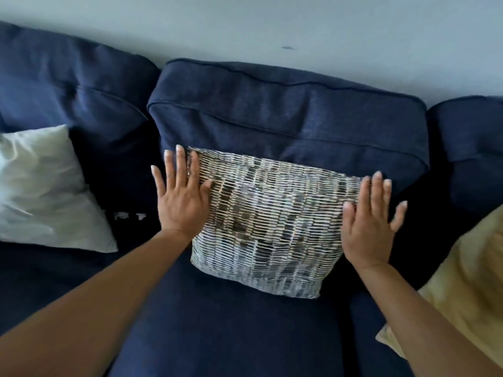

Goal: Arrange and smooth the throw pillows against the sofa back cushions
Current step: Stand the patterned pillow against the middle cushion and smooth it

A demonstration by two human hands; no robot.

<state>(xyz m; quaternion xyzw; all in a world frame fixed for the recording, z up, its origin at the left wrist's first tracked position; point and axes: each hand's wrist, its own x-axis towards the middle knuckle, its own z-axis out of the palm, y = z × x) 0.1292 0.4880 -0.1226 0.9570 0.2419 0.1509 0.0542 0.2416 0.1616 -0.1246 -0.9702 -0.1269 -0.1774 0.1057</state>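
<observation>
A patterned throw pillow (pixel 269 221) with a white, grey and brown weave leans against the middle navy back cushion (pixel 285 112) of the sofa. My left hand (pixel 181 197) lies flat with fingers spread on the pillow's upper left edge. On the pillow's right edge rests my right hand (pixel 370 221), also flat with fingers apart. Neither hand grips the fabric. A white pillow (pixel 46 191) leans at the left back cushion. A yellow pillow (pixel 462 289) lies at the right, partly cut off by the frame.
The navy seat cushion (pixel 223 327) stretches in front of the patterned pillow. Further back cushions stand at the left (pixel 68 83) and right (pixel 471 126). A pale wall (pixel 272 28) runs behind the sofa.
</observation>
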